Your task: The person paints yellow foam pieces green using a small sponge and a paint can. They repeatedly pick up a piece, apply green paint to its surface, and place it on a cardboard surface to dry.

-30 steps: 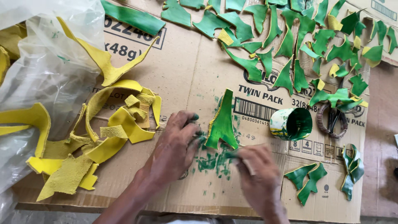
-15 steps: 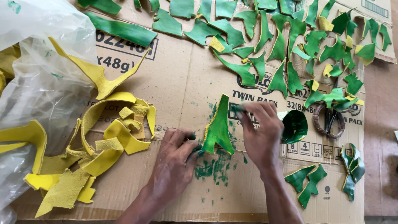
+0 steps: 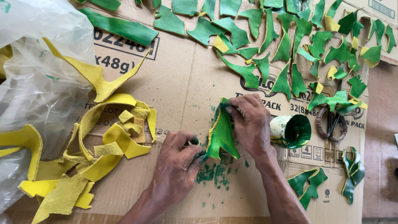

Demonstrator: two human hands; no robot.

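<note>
Many green-painted pieces (image 3: 286, 79) lie spread on the cardboard (image 3: 182, 83) beyond the fingers, while yellow pieces (image 3: 112, 145) left of them remain unpainted, so the work appears partly done. The left hand (image 3: 176, 170) pins the green piece (image 3: 222, 132) at its lower edge with closed fingertips; the right hand (image 3: 251, 124) presses curled fingers on its top, whether around a tool cannot be told.

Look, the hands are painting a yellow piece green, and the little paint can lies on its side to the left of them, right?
Not quite. The head view shows the paint can on its side to the right of both hands, beside the right hand. The left hand steadies the piece.
</note>
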